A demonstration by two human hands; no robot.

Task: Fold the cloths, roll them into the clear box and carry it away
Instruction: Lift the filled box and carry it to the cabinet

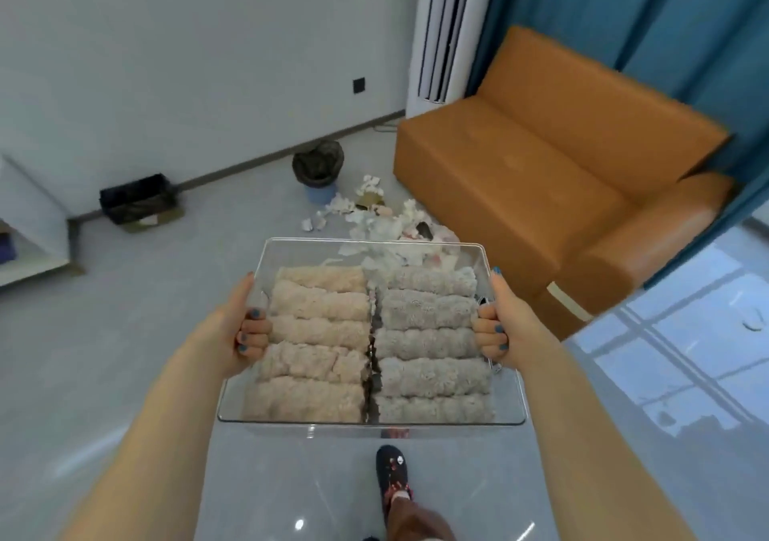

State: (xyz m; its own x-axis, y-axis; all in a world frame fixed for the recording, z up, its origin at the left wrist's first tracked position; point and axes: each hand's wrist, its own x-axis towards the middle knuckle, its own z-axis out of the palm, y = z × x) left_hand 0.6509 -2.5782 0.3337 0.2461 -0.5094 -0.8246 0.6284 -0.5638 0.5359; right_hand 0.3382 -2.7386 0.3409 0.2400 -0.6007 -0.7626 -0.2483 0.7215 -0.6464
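Item 1, clear box [291, 420]. I see it held up off the floor, level, directly between the two hands. It is a shallow rectangular tub of see-through plastic with rounded corners and no lid. The floor shows through its walls.

Item 2, pink cloths [316, 340]. I count five fluffy rolls lying crosswise, stacked one behind another along the box half nearer the left hand. The fourth from the far end looks less tidy.

Item 3, grey cloths [428, 342]. I count five rolls of the same kind in the half nearer the right hand. They press against the pink column along a narrow middle seam.

Item 4, left hand [237, 328]. It grips the box's left wall, with fingers hooked over the rim to the inside and the thumb along the outside. The nails are painted blue.

Item 5, right hand [499, 328]. It grips the right wall the same way, fingers curled inside and thumb lying up the outer edge.

Item 6, surroundings. A foot in a dark slipper [393, 474] is below the box, closer to me than the hands. Crumpled paper [374, 224] is strewn on the floor just beyond the box. An orange sofa [561, 174] stands beyond the right hand. A round bin [318, 168] and a black-lined bin [135, 199] sit by the wall beyond the left hand.
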